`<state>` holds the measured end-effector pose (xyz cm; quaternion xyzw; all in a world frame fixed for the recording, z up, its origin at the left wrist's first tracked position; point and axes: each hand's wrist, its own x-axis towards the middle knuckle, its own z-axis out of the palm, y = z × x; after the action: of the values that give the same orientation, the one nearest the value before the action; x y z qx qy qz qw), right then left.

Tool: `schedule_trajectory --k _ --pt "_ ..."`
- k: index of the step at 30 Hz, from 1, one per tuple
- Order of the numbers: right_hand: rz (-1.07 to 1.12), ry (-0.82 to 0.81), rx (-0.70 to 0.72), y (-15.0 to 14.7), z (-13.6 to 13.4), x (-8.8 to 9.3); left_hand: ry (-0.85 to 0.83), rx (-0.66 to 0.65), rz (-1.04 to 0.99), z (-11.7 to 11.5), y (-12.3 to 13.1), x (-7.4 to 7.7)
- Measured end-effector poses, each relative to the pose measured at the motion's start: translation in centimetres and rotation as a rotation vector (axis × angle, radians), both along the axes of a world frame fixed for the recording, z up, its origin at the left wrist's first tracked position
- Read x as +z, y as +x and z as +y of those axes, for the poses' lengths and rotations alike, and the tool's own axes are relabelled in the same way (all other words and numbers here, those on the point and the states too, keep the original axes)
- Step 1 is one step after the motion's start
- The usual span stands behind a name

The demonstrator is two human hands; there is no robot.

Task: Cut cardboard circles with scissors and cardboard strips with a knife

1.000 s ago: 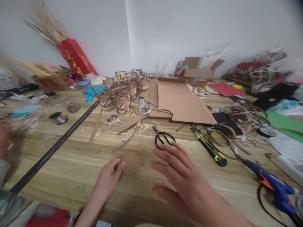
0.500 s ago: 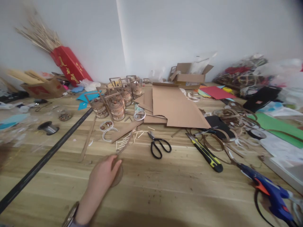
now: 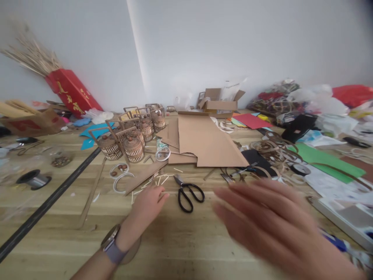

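Note:
My left hand [image 3: 148, 204], with a watch on its wrist, lies palm down on the wooden table [image 3: 204, 249], reaching into a scatter of thin pale sticks [image 3: 159, 182]. Its fingertips are hidden behind the back of the hand. A round brown cardboard disc [image 3: 133, 251] lies partly under that wrist. My right hand [image 3: 268, 221] hovers above the table to the right, motion-blurred, fingers spread and holding nothing. Black scissors [image 3: 188, 192] lie between the two hands.
Small woven cardboard baskets [image 3: 128, 140] stand behind the sticks, beside large brown cardboard sheets [image 3: 204, 144]. Cardboard strips, a black sheet and green paper [image 3: 323, 159] clutter the right. A black rail [image 3: 49, 202] crosses the left, with a wire spool [image 3: 33, 179] beyond it.
The view has shifted right and up. My left hand left the disc and moved forward to the sticks. My right hand, absent half a second ago, has swung back in over the knife.

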<state>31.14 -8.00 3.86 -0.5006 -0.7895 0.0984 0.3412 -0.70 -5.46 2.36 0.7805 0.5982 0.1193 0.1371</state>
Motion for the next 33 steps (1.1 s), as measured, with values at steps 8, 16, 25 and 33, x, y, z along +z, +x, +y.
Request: schedule_trajectory --k 8,16,25,33 --pt "-0.572 0.022 -0.156 0.1 9.4 -2.4 0.149 -0.110 0.013 4.3 1.5 -0.7" --pt "-0.753 0.001 -0.237 2.6 12.9 1.1 0.254 -0.209 0.135 10.4 4.0 0.7" --pt "-0.742 0.003 -0.256 2.9 14.3 3.1 0.283 -0.280 0.140 16.5 7.8 1.2" --pt "-0.711 -0.007 -0.179 2.0 14.5 -0.2 0.459 -0.221 -0.209 12.9 4.9 4.3"
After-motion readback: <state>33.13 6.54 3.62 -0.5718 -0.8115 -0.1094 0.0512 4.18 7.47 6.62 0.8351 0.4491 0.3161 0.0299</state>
